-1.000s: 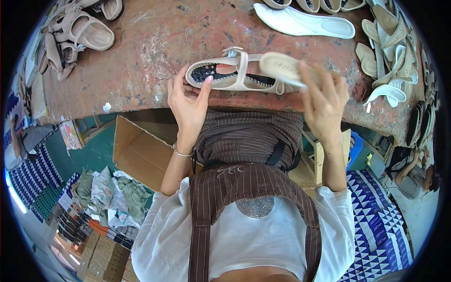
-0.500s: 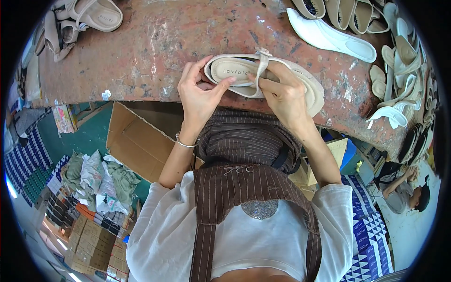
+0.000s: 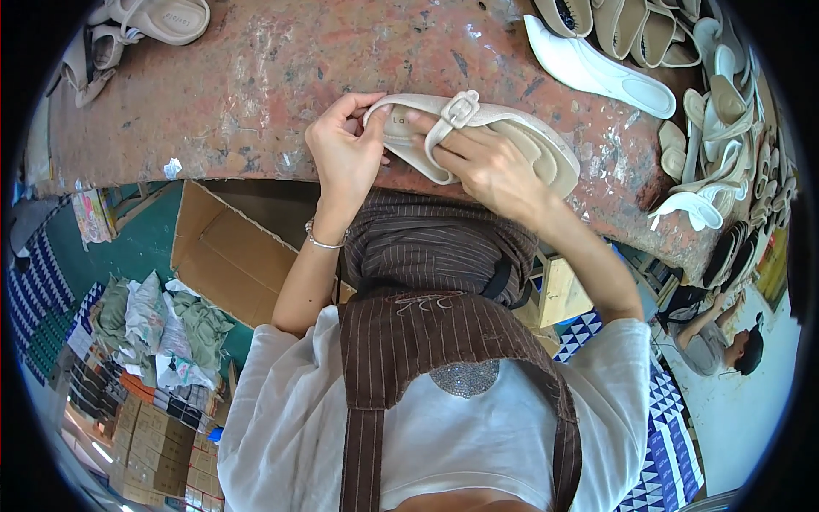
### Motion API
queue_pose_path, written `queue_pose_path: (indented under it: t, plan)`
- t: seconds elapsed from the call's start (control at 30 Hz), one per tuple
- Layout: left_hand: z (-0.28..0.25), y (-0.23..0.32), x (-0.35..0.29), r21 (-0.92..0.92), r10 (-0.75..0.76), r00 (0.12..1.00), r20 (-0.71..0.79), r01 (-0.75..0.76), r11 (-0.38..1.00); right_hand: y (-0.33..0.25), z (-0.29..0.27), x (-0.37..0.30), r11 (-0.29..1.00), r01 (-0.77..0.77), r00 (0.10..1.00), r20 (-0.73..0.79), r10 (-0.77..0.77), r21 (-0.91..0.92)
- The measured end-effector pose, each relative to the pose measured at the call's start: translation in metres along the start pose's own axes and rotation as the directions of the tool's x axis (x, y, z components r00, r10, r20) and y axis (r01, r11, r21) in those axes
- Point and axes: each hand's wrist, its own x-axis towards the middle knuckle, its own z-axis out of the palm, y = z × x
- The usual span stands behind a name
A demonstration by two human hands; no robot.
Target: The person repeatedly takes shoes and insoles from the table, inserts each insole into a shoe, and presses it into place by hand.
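A beige strapped shoe [image 3: 561, 167] lies tilted at the near edge of the worktable, its toe to the right. My left hand [image 3: 345, 152] grips the heel end, with the thumb inside the rim and the fingers behind it. My right hand [image 3: 499, 175] reaches under the buckled strap [image 3: 461, 109], its fingertips down on the insole [image 3: 396, 128]. The right fingers partly cover the insole's printed mark. Part of the shoe's near side is hidden behind the right hand.
Finished beige sandals [image 3: 175, 19] stand at the far left of the stained table [image 3: 256, 94]. White soles [image 3: 601, 72] and several shoe parts crowd the right. Below the table edge is an open cardboard box [image 3: 230, 247]. Another person [image 3: 708, 341] sits at far right.
The shoe has tipped, so its far side and buckle show more. My right fingers have slid left beneath the strap toward the heel. My left thumb has moved up to the heel rim.
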Motion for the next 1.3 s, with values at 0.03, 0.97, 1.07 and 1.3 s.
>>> queue_pose_path:
  t: [0.03, 0.97, 1.07, 1.3]
  plan:
    - [0.000, 0.000, 0.001, 0.004, -0.002, 1.000, 0.008, 0.002, 1.000, 0.001, -0.002, 0.001, 0.998, -0.010, 0.991, 0.133, 0.001, 0.063]
    - [0.065, 0.018, -0.115, 0.432, 0.240, 0.492, 0.837, -0.863, 0.263, -0.058, -0.028, -0.093, 0.793, -0.579, 0.652, -0.477, 0.590, 0.190]
    - [0.074, -0.005, -0.105, 0.408, 0.231, 0.498, 0.836, -0.845, 0.347, -0.069, 0.006, -0.077, 0.761, -0.643, 0.656, -0.454, 0.603, 0.082]
    - [0.076, -0.020, -0.105, 0.467, 0.276, 0.477, 0.834, -0.878, 0.106, -0.001, -0.012, -0.034, 0.642, -0.741, 0.644, -0.477, 0.598, -0.195]
